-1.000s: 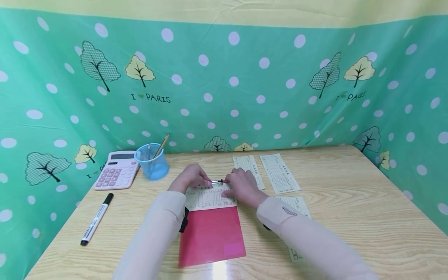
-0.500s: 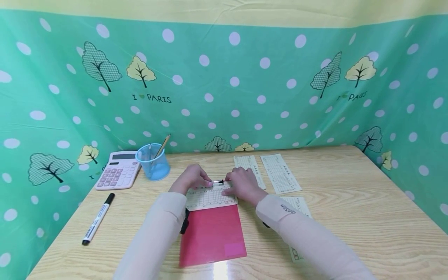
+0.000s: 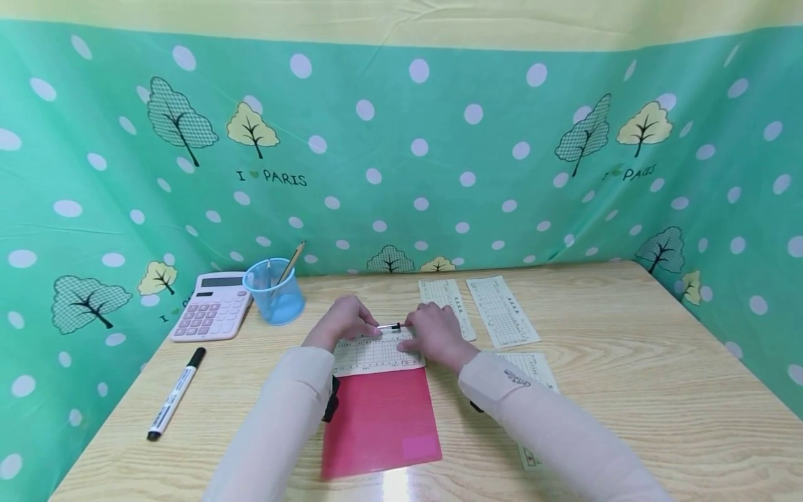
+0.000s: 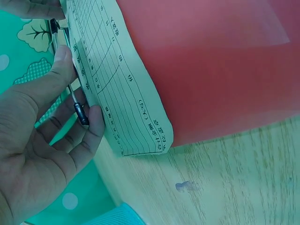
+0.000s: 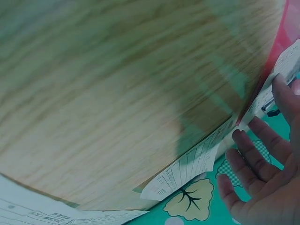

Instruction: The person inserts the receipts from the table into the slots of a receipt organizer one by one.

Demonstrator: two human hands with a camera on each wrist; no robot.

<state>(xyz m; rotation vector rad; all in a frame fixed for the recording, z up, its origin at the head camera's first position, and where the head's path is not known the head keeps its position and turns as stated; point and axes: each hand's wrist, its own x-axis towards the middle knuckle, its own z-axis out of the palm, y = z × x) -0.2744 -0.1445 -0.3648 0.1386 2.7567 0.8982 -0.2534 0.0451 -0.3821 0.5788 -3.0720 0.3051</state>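
A red folder (image 3: pixel 383 425) lies on the table with a printed form slip (image 3: pixel 370 359) across its top end. At that end is a metal clip (image 3: pixel 389 326) with black tips. My left hand (image 3: pixel 348 321) pinches the clip at the folder's top edge; in the left wrist view its thumb (image 4: pixel 62 61) presses the metal bar, fingers behind. My right hand (image 3: pixel 436 331) holds the folder's top right corner, thumb on the slip and the other fingers over the edge. In the right wrist view, this hand's fingers (image 5: pixel 253 157) lie spread near the corner.
Two form slips (image 3: pixel 502 310) (image 3: pixel 448 300) lie behind and right of the folder. Further slip paper (image 3: pixel 533 366) lies partly under my right forearm. On the left are a pink calculator (image 3: pixel 213 307), a blue mesh pen cup (image 3: pixel 276 296) with pencils, and a marker (image 3: pixel 176 394).
The slip's lower edge shifts slightly on the folder. Both hands stay at the clip with only small finger movements.
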